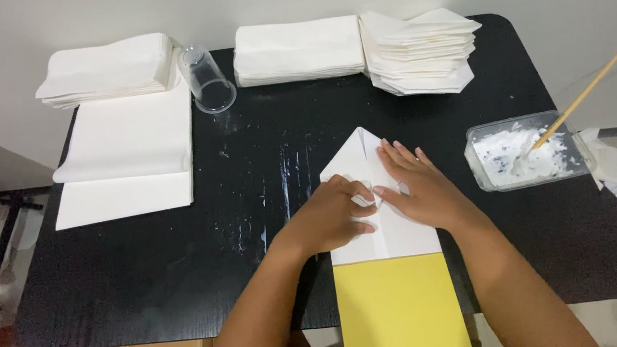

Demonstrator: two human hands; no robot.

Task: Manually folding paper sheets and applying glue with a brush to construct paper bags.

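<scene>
A black table point(147, 284) stood against a pale wall. At its centre the left hand point(331, 220) pinched a fold of the white folded paper point(369, 190), fingers curled tight on the flap, while the right hand point(421, 189) lay flat and spread on the same sheet, pressing it down. The paper's pointed tip aimed toward twelve o'clock; a yellow sheet point(399, 311) touched its edge at six o'clock. At three o'clock sat a clear tub of white paste point(526, 154) with a wooden stick point(587, 89) in it. Toward twelve o'clock lay stacks of folded white paper point(357, 50); at eleven o'clock a clear cup point(207, 78) lay tipped; at ten o'clock flat white sheets point(128, 152) rested.
</scene>
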